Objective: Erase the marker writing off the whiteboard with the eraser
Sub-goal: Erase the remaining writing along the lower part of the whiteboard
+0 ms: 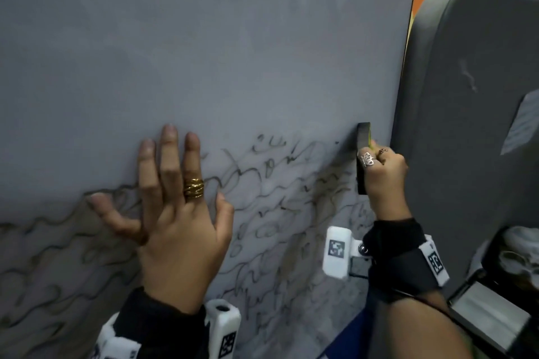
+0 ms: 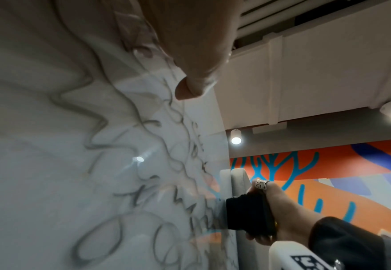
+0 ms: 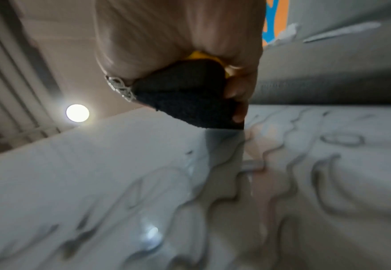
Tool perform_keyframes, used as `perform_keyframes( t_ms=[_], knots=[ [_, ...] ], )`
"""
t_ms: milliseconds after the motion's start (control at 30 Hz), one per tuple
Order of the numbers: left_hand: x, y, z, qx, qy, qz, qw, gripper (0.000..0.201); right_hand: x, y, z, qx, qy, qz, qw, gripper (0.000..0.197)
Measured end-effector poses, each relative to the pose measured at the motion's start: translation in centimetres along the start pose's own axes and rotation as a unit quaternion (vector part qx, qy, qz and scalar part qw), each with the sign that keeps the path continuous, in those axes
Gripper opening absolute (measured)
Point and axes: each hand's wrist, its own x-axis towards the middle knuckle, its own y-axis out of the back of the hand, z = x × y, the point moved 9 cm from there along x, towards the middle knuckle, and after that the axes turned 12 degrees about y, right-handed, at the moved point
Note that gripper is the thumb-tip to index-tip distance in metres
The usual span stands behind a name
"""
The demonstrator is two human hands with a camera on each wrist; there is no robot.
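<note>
The upper part of the whiteboard [image 1: 204, 46] reads as wiped, with only faint smears above the left hand [image 1: 175, 213]. Below and to either side of that hand the marker writing [image 1: 277, 213] is untouched: looping black lines run down to the board's lower edge, so by my judgement roughly half the job remains.

The left hand lies flat on the board, fingers straight and spread, grasping nothing. To its right, near the board's right edge, the right hand [image 1: 385, 178] clenches around the eraser [image 1: 363, 154], a black felt block with a yellow back, its felt face pressed to the board at the top of the writing.

The board is glossy and reflects ceiling lights. Beyond its right edge stands a grey padded panel [image 1: 466, 125], and behind that an orange and blue mural wall [image 2: 328, 173].
</note>
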Motion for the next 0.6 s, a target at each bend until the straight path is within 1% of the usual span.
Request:
perform_keyframes(
  t_ms=[33,100,167,233,267,300,367,400,467,533,600],
  knots=[
    [0.0,0.0,0.0,0.007,0.004,-0.002,1.0,0.079,-0.8,-0.5,-0.7,0.016,0.016,-0.002,1.0,0.038],
    [-0.1,0.0,-0.1,0.012,0.003,-0.006,1.0,0.079,-3.2,-2.1,-3.7,0.055,0.076,-0.033,0.995,0.055],
    [0.0,0.0,-0.1,0.013,-0.001,-0.009,1.0,0.081,-6.0,-3.7,-6.8,0.052,0.143,-0.085,0.985,0.07],
    [0.0,0.3,0.0,0.024,-0.003,-0.01,1.0,0.08,-7.2,-4.2,-8.4,0.033,0.176,-0.119,0.977,0.078],
    [0.0,0.4,0.1,0.029,-0.004,-0.01,1.0,0.08,-6.9,-4.0,-8.2,0.029,0.169,-0.12,0.978,0.077],
    [-0.1,0.7,0.2,0.032,-0.005,-0.01,0.999,0.079,-6.2,-3.6,-7.5,0.026,0.148,-0.11,0.982,0.07],
    [-0.1,1.2,0.3,0.037,-0.012,-0.016,0.999,0.076,-4.7,-2.4,-6.1,0.009,0.093,-0.083,0.992,0.041],
    [-0.1,1.5,0.3,0.035,-0.019,-0.021,0.999,0.075,-4.3,-2.0,-5.7,-0.005,0.079,-0.074,0.994,0.038],
    [-0.1,2.4,-0.1,0.017,-0.033,-0.024,0.999,0.074,-4.3,-2.0,-5.7,-0.012,0.077,-0.073,0.994,0.044],
    [-0.2,3.6,-0.8,-0.009,-0.04,-0.022,0.999,0.073,-5.6,-2.6,-7.2,0.015,0.09,-0.069,0.993,0.05],
    [-0.3,4.8,-1.5,-0.026,-0.04,-0.019,0.999,0.074,-7.3,-3.7,-9.7,0.057,0.135,-0.082,0.986,0.065]
  ],
)
